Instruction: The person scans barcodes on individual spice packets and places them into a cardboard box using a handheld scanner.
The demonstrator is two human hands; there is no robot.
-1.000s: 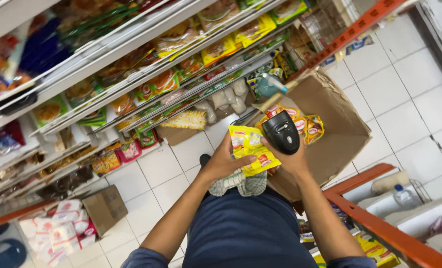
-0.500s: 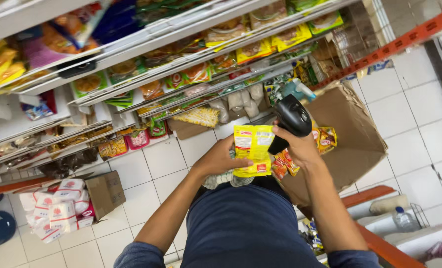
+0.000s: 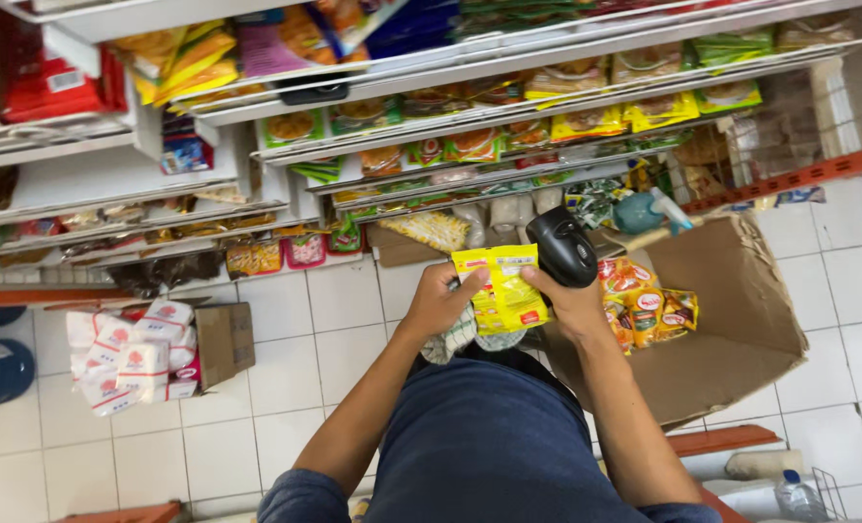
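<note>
My left hand [image 3: 440, 298] grips the left edge of a yellow snack packet [image 3: 504, 287] held in front of me. A black handheld scanner [image 3: 561, 246] is in my right hand [image 3: 568, 300], its head just above the packet's right side, and that hand's fingers also touch the packet. Right of my hands stands an open cardboard box [image 3: 741, 320] holding several yellow and red packets [image 3: 644, 300].
Store shelves [image 3: 431, 145] full of packaged goods run across the top. A smaller cardboard box [image 3: 223, 339] with white packets [image 3: 131, 353] beside it sits on the white tiled floor at left. Orange racking [image 3: 799, 174] and a bottle [image 3: 799, 496] are at right.
The view has swung so the shelves sit more level and the box lies further right. Both hands keep the packet and scanner, with the scanner still over the packet.
</note>
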